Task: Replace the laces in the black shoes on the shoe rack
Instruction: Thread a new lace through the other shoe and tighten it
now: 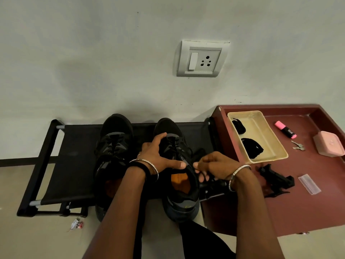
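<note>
Two black shoes stand side by side on a low black shoe rack (74, 146), toes toward the wall. The left shoe (113, 139) is laced and untouched. My left hand (158, 154) grips the right shoe (173, 139) over its tongue and laces, thumb at the collar. My right hand (212, 165) pinches a thin black lace (196, 152) at the shoe's right side, near the top eyelets. The orange insole shows inside the shoe's opening.
A maroon table (280, 202) stands at the right with a beige tray (268, 128) holding two bundles of black laces, a pink highlighter (285, 129), keys (298, 146), a pink box (329, 143), a black clip-like object (274, 181) and a clear bag. A wall socket (202, 58) is above.
</note>
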